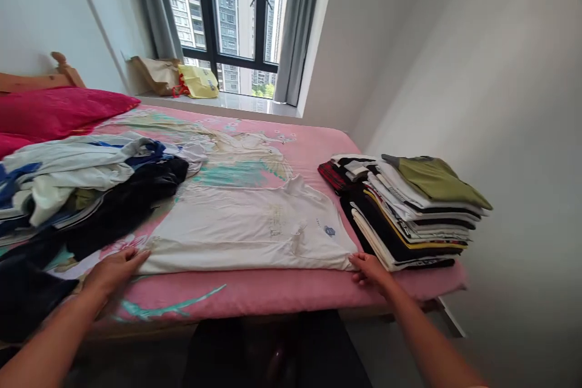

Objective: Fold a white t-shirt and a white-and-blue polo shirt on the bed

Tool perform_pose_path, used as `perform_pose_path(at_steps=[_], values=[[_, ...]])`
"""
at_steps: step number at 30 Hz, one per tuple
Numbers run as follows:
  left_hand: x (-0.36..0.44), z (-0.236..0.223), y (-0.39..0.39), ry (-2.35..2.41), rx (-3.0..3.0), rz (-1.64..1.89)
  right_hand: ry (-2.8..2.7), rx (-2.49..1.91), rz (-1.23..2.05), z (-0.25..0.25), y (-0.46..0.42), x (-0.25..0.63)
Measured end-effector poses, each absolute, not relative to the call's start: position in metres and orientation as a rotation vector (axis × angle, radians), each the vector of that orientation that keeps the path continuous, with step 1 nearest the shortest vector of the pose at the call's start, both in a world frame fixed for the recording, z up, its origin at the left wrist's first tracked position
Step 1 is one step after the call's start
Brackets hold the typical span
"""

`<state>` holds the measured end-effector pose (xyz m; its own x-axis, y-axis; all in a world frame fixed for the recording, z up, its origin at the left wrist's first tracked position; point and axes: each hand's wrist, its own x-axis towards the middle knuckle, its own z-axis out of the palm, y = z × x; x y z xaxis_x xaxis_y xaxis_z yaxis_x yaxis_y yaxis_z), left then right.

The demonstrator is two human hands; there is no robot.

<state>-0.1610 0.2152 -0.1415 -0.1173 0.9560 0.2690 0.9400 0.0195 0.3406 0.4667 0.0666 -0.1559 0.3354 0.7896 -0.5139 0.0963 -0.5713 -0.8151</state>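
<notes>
A white T-shirt lies spread sideways on the bed, its near edge folded over along the front. It has a small dark blue emblem near the collar end and faint lettering at its middle. At the hem end on the left, my left hand pinches the near corner. My right hand is closed on the other near corner, by the shoulder end. Both hands rest low, close to the bed's front edge.
A stack of folded clothes, topped by an olive shirt, stands right of the T-shirt. Rumpled clothes are heaped on the left, before a red pillow. Bags sit on the windowsill. The pink floral bed ends just in front of me.
</notes>
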Motion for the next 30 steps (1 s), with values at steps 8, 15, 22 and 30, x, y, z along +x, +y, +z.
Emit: perform_pose_path(at_steps=[8,15,22,30], values=[[-0.121,-0.150,0.216,2.214,2.416,0.975,-0.938,-1.848,1.182,-0.153,0.061,0.468],[0.111,-0.141,0.119,0.891,2.737,0.887,-1.206,-1.999,0.623,-0.161,0.055,0.467],[0.244,-0.155,0.112,0.712,2.755,0.549,-1.175,-2.057,0.682,-0.162,0.039,0.474],[0.271,-0.181,0.134,0.934,2.692,0.535,-1.220,-1.986,1.087,-0.155,0.057,0.469]])
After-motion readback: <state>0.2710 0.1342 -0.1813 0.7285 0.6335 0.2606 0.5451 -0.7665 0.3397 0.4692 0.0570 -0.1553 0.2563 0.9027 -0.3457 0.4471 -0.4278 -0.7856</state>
